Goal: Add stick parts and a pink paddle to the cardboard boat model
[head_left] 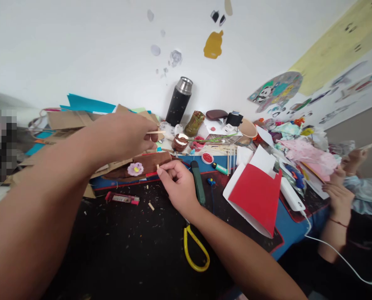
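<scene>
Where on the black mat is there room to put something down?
Most open is the mat left of the yellow handle, nearer you than the small red case, though scraps litter it. Crowded: along the wall, around the black thermos.

Standing here, I'd call this a craft room, judging by the yellow-handled metal scissors (186, 243), folded red-and-white paper sheet (253, 196), flat brown cardboard pieces (68, 119) and (a cheerful touch) colourful leaf-shaped panda picture (275, 88) on the white wall (101, 50).

To the left of the black flask (177, 104), the left hand (132, 134) has its fingers bent inward, the forearm bare. On the near side of this flask, the right hand (180, 185) pinches with thumb and forefinger.
</scene>
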{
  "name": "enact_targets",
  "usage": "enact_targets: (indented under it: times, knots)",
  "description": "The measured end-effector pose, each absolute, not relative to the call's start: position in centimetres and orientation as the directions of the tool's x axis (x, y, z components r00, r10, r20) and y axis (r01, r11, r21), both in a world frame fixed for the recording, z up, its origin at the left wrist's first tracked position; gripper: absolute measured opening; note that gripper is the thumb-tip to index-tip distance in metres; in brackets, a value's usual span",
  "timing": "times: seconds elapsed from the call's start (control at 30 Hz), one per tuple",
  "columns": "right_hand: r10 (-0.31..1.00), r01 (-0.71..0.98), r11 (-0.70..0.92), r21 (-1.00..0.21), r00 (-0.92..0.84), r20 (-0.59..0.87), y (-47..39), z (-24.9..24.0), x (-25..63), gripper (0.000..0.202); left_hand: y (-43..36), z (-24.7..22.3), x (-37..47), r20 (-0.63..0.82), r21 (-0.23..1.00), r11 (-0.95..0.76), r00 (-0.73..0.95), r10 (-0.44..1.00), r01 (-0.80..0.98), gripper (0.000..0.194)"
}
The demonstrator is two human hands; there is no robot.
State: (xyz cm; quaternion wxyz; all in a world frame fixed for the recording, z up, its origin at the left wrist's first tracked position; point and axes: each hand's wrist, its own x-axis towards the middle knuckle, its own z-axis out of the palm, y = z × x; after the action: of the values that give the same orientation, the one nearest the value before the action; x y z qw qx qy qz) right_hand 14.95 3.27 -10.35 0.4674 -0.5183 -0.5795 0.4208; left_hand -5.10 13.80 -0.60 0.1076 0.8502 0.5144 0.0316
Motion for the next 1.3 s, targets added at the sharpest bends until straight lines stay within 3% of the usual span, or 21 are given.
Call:
enact_targets:
  times: [0.13,0.37,0.6,1.0,1.3]
  knots:
    - [0.993,0.158,0.121,-0.98,-0.024,0.119,3.0,-9.8,14.9,0.022,11.8,0.8,-3.9,-0.098,0.116,-0.475,0.486,0.869,0.872,0.029]
    - [0.992,0.082,0.128,-0.988,-0.03,0.126,2.3,-9.0,15.1,0.022,10.3,1.1,-3.2,-0.191,0.166,-0.487,0.512,0.837,0.857,0.022]
    - [0.991,0.08,0.134,-0.988,-0.038,0.132,2.0,-9.0,15.0,0.022,10.0,1.1,-3.0,-0.172,0.197,-0.578,0.609,0.774,0.792,0.028]
    - [0.99,0.101,0.117,-0.988,-0.089,0.108,1.7,-8.9,15.5,0.022,9.5,1.2,-2.4,-0.229,0.21,-0.516,0.555,0.8,0.83,0.028]
    - [0.993,0.096,0.077,-0.992,-0.098,0.068,1.7,-9.5,15.6,0.026,9.5,1.4,-2.0,-0.216,0.2,-0.571,0.604,0.767,0.796,0.026]
